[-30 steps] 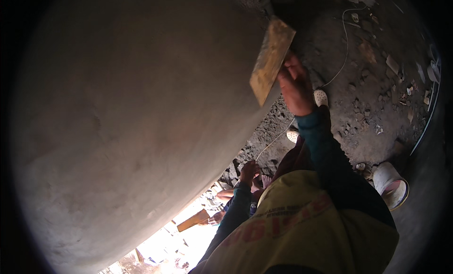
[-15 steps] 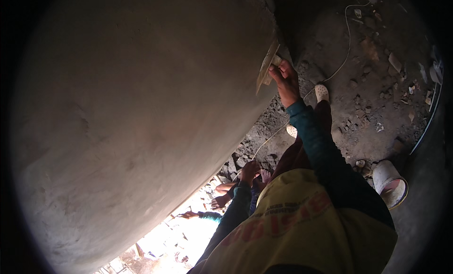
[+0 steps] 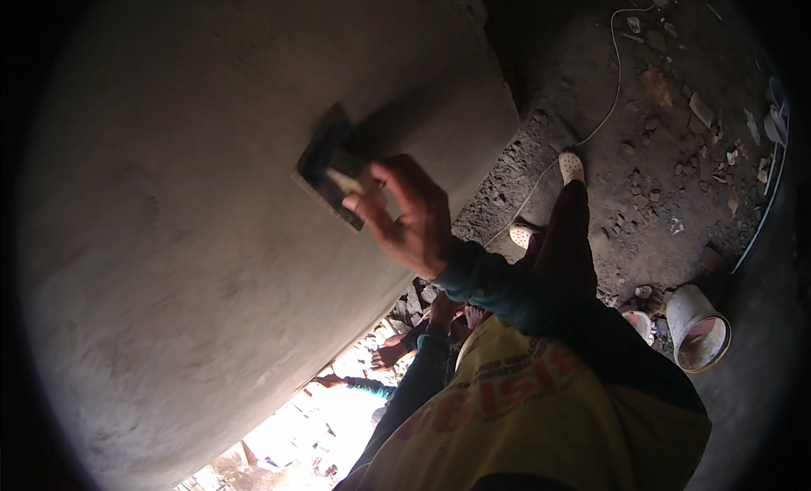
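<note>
Right hand [image 3: 410,212]: fingers curled, holding your float [image 3: 319,163]
Float position: at the grey wall [image 3: 194,212], left; contact unclear
Left hand [image 3: 443,312]: near you; cannot tell its fingers' state
Bucket [image 3: 686,315]: right

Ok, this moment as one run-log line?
right hand: holding float, at grey wall, contact unclear | left hand: low, contents unclear | bucket: picture right
</note>
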The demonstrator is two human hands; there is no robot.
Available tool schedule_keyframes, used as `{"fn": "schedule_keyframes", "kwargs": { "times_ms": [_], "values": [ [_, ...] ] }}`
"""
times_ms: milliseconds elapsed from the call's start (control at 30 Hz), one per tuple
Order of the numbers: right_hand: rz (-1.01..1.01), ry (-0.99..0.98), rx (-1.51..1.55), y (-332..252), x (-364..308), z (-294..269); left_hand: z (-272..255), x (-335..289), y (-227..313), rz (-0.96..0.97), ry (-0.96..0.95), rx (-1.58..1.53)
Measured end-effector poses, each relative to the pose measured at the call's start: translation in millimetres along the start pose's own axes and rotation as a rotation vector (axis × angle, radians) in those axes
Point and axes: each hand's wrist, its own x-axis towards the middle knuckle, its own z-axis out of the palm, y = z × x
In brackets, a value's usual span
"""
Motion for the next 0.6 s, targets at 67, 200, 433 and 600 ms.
{"fn": "schedule_keyframes", "kwargs": {
  "times_ms": [67, 200, 433, 600],
  "values": [
    [-0.082, -0.092, 0.023, 1.5, 1.9, -9.7, 24.3, -13.3, 38.7, -0.090, 0.025, -0.138],
    [0.151, -0.172, 0.343, 44.5, -5.3, -42.3, 12.7, -18.4, 48.5, -0.084, 0.038, -0.181],
    [0.609, 0.098, 0.530, 172.8, -7.6, -96.9, 17.4, -10.2, 19.0, -0.077, -0.052, -0.151],
    [0.497, -0.017, 0.506, 164.3, -25.8, -88.1, 7.3, -7.8, 12.1, -0.071, -0.088, -0.209]
  ]
}}
